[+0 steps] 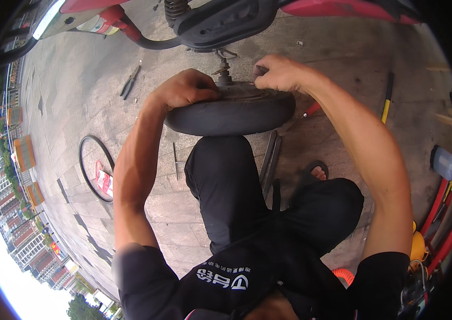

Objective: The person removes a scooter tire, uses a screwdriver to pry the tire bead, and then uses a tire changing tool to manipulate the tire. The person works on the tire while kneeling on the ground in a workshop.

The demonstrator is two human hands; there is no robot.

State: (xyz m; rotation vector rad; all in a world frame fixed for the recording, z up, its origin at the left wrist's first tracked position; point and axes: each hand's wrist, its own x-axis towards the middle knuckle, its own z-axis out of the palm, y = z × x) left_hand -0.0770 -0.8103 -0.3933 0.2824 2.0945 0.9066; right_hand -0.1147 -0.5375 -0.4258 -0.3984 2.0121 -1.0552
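Observation:
A wheel with a black tire [231, 120] lies tilted against my left knee, below a scooter's black underside [220, 24] and red bodywork. A metal axle fitting [225, 68] stands up from its hub, near a short curved hose or cable. My left hand [188, 89] grips the left part of the wheel, fingers curled over it. My right hand [276, 73] is closed at the right part of the hub, just right of the axle; what its fingers hold, if anything, is hidden.
Pliers [130, 80], a looped black tube [82, 165] with a red-and-white package and a T-shaped tool [178, 162] lie on the pavement [60, 133]. Metal levers [270, 154], a red-handled tool [311, 110], a yellow-and-black bar [387, 101] and several tools at the far right surround me. Buildings stand far left.

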